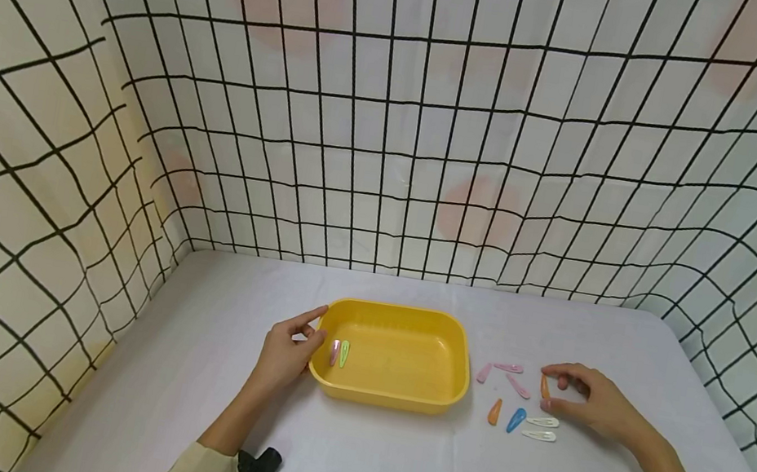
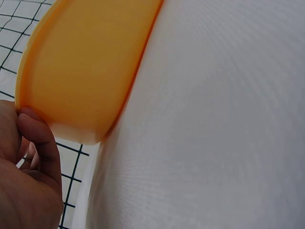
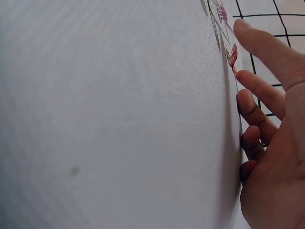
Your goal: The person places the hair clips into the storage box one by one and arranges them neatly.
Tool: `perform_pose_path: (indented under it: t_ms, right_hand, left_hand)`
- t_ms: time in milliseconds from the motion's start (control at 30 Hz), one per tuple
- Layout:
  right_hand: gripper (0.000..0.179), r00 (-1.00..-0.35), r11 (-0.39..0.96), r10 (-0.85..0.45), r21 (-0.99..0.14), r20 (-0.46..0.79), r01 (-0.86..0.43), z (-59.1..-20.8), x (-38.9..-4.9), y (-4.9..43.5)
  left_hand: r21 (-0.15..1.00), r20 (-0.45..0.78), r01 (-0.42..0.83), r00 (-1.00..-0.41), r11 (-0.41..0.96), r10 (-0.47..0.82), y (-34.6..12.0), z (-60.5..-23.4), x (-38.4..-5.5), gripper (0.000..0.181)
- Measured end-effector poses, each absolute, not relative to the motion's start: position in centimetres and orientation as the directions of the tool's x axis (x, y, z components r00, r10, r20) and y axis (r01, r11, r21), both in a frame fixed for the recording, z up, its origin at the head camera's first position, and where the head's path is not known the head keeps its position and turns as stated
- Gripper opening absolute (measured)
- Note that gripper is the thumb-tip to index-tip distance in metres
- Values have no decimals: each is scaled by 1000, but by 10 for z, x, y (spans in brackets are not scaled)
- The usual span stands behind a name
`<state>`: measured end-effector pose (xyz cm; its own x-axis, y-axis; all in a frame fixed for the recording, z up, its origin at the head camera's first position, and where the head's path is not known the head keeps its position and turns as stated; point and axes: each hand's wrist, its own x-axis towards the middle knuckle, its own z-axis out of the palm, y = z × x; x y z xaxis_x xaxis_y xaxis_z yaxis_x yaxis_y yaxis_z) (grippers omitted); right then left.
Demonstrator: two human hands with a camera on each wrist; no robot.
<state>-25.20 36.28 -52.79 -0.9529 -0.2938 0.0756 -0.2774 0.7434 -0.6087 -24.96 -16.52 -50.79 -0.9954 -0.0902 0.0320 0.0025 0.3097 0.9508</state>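
My left hand [image 1: 286, 349] holds the left end of a yellow plastic tray [image 1: 382, 398], thumb at the rim and fingers along the outer side. In the left wrist view, the fingertips [image 2: 29, 114] meet the tray wall [image 2: 90, 71]. Inside the tray lie a pink hair clip [image 1: 333, 353] and a green hair clip [image 1: 344, 354]. My right hand [image 1: 593, 400] is over the table with thumb and index finger spread around an orange hair clip [image 1: 544, 387]. The right wrist view shows the index fingertip right at one end of that clip [image 3: 233, 56], the thumb apart from it.
Between tray and right hand lie several pink clips [image 1: 509, 367], a second orange clip [image 1: 494, 412], a blue clip [image 1: 516, 420] and two white clips [image 1: 538, 435]. A black wire grid [image 1: 413, 159] borders the white-covered table [image 1: 386, 468] at the back and sides.
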Motion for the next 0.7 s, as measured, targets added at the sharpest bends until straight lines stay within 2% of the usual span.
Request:
perform_pose_path:
  t_ms: [400,700]
  right_hand:
    - [48,-961,747,-269,-617,59,-247,-526,-253,361]
    - [53,-974,772,-225,-605,29,-196,-521,-249,354]
  left_hand:
    - [948,27,-7,-994,317,-102,-164,-507,-250,45]
    - [949,24,-9,-995,314,-101,-164,-507,-249,45]
